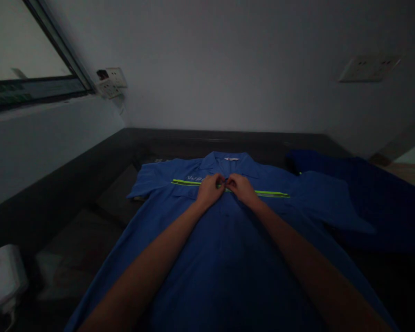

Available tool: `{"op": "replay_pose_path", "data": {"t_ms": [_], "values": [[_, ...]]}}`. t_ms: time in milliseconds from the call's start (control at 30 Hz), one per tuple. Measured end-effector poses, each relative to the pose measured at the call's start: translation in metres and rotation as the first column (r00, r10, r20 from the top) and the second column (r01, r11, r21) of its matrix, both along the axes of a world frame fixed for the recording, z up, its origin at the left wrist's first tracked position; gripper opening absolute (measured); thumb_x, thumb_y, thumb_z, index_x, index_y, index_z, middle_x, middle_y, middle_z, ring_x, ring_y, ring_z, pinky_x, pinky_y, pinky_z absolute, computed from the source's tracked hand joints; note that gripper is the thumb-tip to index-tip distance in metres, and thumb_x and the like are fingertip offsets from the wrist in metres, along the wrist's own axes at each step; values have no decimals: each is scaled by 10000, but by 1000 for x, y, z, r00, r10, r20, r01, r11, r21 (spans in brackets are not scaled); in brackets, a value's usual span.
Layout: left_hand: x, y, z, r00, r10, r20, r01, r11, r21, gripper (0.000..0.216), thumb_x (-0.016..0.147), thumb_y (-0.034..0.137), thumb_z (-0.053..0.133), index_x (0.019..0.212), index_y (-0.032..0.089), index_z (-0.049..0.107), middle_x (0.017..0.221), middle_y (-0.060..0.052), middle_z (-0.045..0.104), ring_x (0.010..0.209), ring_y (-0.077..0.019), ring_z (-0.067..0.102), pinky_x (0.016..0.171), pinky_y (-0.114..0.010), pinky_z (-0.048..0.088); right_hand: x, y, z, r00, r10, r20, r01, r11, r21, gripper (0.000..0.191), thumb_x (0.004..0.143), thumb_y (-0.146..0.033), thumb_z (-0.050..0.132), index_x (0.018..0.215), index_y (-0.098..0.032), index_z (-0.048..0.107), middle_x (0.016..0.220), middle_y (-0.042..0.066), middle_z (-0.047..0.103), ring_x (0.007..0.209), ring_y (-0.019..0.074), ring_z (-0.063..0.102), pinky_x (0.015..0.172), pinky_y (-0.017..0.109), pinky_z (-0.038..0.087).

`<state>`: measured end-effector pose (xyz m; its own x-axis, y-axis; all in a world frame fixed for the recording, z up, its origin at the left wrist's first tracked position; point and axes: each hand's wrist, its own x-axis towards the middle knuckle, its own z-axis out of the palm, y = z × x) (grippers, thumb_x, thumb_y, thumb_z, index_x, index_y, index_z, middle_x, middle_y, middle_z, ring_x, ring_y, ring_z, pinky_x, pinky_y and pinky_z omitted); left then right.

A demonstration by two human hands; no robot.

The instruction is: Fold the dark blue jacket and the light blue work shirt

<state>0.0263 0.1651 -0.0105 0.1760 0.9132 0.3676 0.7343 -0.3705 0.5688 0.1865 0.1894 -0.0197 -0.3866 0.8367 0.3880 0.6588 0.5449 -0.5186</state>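
Observation:
A blue short-sleeved work shirt (207, 240) lies spread out face up, its collar away from me. Yellow-green reflective strips cross the chest, and pale lettering sits above the left strip. Both hands meet at the front placket, level with the strips. My left hand (210, 188) pinches the shirt's front edge between thumb and fingers. Close beside it, my right hand (240, 186) pinches the fabric from the other side. The small part between the fingertips is too dark to make out.
Dark blue folded cloth (363, 193) lies to the right, partly under the sleeve. A white box-like object (5, 272) stands at the lower left. Wall sockets (368, 68) are on the back wall, with more sockets (112, 83) in the left corner near a window (27, 50).

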Motion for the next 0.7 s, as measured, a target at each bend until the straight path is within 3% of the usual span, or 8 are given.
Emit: {"op": "replay_pose_path", "data": {"t_ms": [233,400,567,700], "values": [[2,-6,7,971,166,-171,-172,985,-24,144,842,293,585,948,202,623,976,-52,644,980,-220,551,857,-343,397,0,-4,2,997,-30,-70,31,999,12,108,759,-133,672,697,-188,603,706,0,600,660,144,531,619,248,352],[7,-10,17,942,164,-293,-195,978,-79,213,876,378,531,862,209,660,1018,-72,652,1026,-251,539,902,-395,358,3,-1,2,970,-14,-244,1,999,-54,112,754,-188,669,653,-179,621,653,-3,610,617,137,545,595,243,374],[8,-6,20,955,131,-265,-173,975,-141,199,881,308,505,860,196,668,956,-73,687,963,-250,584,871,-391,377,4,-2,4,934,-24,-356,-14,995,-102,196,765,-330,656,638,-181,648,659,22,661,622,153,583,601,260,414],[7,-6,23,958,126,-259,-171,972,-159,164,862,279,525,831,200,665,909,-66,696,933,-244,599,857,-375,385,5,0,4,924,-52,-379,-9,988,-156,129,717,-290,685,650,-181,674,655,24,685,629,157,600,605,259,433]]}}
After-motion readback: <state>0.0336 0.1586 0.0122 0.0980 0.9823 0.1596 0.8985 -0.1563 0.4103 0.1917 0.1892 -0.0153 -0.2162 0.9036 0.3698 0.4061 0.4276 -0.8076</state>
